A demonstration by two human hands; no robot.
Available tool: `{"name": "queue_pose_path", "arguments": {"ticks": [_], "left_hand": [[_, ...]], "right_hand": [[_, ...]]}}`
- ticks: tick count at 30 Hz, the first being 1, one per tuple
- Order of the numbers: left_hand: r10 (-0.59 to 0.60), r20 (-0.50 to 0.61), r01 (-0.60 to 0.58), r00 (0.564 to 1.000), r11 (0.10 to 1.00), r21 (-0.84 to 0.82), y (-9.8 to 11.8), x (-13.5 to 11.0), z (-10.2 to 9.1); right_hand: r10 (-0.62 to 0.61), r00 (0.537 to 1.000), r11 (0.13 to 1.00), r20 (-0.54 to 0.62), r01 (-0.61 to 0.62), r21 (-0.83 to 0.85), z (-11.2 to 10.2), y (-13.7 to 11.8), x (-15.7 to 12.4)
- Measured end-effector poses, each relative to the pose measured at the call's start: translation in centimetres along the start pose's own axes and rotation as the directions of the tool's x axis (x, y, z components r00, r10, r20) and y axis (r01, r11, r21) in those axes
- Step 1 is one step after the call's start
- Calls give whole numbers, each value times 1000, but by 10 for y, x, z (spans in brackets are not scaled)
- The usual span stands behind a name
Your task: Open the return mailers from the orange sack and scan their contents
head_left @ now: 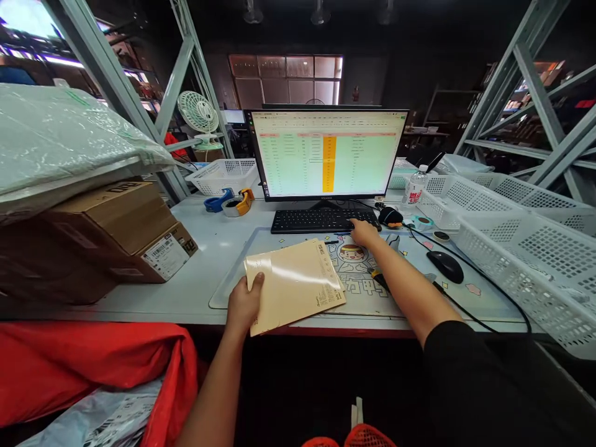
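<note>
My left hand [244, 305] grips the left edge of some tan kraft paper envelopes [293, 285], thumb on top and fingers hidden beneath. The envelopes lie tilted over the front of the desk mat, dark print along their right side. Over the right part of a black keyboard [311, 221] is my right hand [364, 233], with a finger stretched out onto the keys and nothing visible in it. Behind the keyboard stands a monitor [293, 161] showing a spreadsheet with an orange column. A yellow-and-black cutter [379, 278] lies partly under my right forearm.
A black mouse [446, 267] and its cable lie right, beside white plastic baskets [516, 248]. Tape dispensers [237, 203] and a white basket [223, 177] stand left of the monitor. Cardboard boxes [130, 217] fill the left side. A red bag [93, 357] hangs below the desk edge.
</note>
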State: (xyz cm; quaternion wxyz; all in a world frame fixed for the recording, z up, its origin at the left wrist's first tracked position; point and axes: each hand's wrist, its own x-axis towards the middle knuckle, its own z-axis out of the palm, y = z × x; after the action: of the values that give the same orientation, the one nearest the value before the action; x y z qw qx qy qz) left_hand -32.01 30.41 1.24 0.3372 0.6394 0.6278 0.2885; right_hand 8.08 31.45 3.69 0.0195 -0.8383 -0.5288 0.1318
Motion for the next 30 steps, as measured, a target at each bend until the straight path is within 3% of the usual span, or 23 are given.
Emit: {"name": "queue_pose_path", "arguments": {"ticks": [8,12,15,17,20,22,24,26,28,29,30], "left_hand": [[3,5,-3,1000,999,-32,-1,1,-1],[-38,42,47,998,971,-232,-1,-2,-5],[-32,76,63,997,887,-457,-2,-10,-11],[-3,108,66,994,810,-583,-4,-17,-17],[54,170,70,984,760,-646,-4,-27,-23],[102,224,65,969,773,-631,-1,-30,-25],[147,280,54,949,796,-603,1,-30,-26],[171,311,51,935,802,-595,1,-29,-27],[155,281,53,947,787,-615,-2,-27,-31],[134,250,55,959,776,-628,-5,-25,-33],[105,215,58,971,771,-635,-8,-23,-36]], "right_hand": [[-12,1000,998,4,12,66,-9,-13,7],[-100,994,973,-34,105,205,-25,-25,-9],[-233,971,919,55,202,340,-26,-38,-45],[-376,910,820,172,240,520,-16,-46,-79],[-606,754,541,254,157,826,4,-56,-137],[-648,721,415,247,62,908,14,-55,-177],[-578,782,355,233,-16,935,18,-42,-213],[-422,885,294,196,-70,953,13,-12,-248],[-164,979,230,121,-81,970,2,37,-287],[13,998,204,63,-64,977,-4,66,-311],[222,975,203,-8,-38,978,-9,97,-339]]}}
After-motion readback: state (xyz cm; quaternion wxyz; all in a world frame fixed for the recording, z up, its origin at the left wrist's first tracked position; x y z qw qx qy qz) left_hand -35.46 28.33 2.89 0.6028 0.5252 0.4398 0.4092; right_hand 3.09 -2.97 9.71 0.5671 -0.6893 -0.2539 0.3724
